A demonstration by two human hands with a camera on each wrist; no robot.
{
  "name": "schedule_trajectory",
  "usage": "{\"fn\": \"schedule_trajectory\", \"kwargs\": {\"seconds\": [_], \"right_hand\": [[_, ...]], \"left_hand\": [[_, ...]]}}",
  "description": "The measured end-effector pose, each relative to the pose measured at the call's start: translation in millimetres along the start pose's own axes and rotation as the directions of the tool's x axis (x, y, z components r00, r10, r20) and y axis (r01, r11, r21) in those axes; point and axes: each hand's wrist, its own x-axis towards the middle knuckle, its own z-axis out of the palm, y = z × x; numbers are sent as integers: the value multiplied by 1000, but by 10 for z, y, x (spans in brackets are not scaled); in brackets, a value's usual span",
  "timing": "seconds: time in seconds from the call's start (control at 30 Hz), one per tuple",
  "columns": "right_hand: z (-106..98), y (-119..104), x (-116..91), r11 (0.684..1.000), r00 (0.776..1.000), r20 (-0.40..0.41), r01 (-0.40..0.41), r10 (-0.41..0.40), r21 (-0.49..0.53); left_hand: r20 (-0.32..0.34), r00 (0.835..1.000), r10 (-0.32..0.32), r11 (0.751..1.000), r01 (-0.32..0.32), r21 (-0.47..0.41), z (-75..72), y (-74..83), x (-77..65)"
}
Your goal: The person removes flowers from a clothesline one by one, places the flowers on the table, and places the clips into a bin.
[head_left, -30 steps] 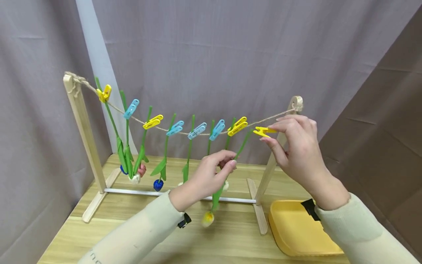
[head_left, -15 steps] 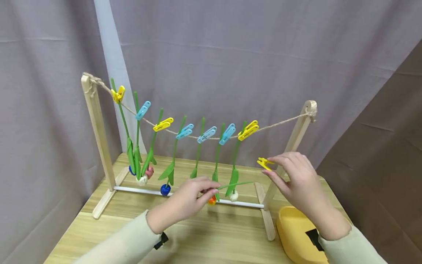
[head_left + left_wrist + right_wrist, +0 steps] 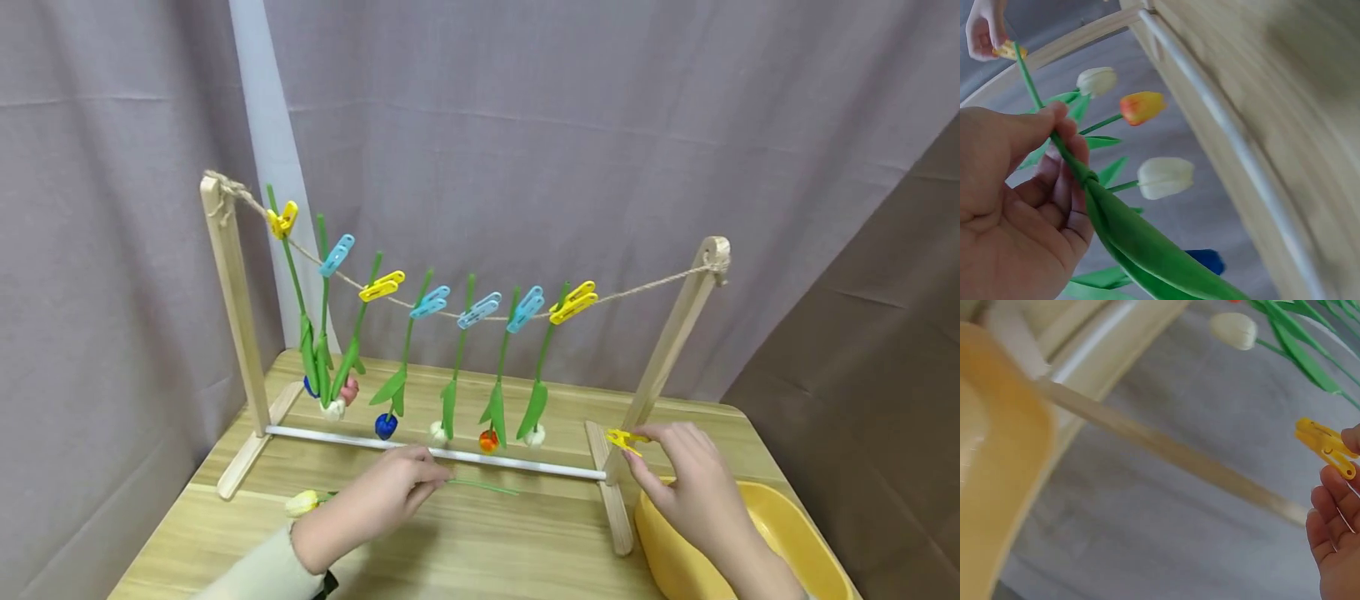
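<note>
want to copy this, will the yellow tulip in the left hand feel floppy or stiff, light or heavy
Probably light: the left hand pinches the yellow tulip by its thin stem. The stem seems fairly stiff, its free end sticking out nearly straight. Its leaf looks thin and may bend.

Grey curtains [image 3: 495, 167] behind — pale wood-grain table [image 3: 555, 537] below

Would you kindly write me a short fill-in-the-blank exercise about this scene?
1. The right hand pinches a ____ clothespin.
2. The left hand holds a yellow flower by its ____.
3. The number of hanging flowers on the rope is ____.
4. The orange flower hangs from a ____ clip.

Missing words: yellow; stem; seven; blue.
</note>
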Motion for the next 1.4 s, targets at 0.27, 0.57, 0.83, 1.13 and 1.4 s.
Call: {"fn": "schedule_trajectory", "kwargs": {"seconds": [0.27, 0.57, 0.83, 1.13, 1.4], "right_hand": [[2, 91, -472, 992, 992, 32, -118, 119, -47], [49, 271, -854, 956, 969, -1, -245, 248, -163], [30, 403, -1045, 863, 871, 104, -448, 481, -234], [26, 555, -1126, 764, 645, 412, -574, 644, -295], [33, 574, -1136, 738, 538, 524, -594, 660, -320]], "left_hand": [[34, 999, 26, 996, -29, 89, 148, -115, -192], [147, 989, -23, 993, 7, 115, 305, -206, -398], [172, 984, -37, 996, 22, 86, 426, -255, -548], [201, 977, -75, 991, 51, 122, 504, -370, -636], [224, 967, -122, 986, 92, 139, 505, -380, -664]]}}
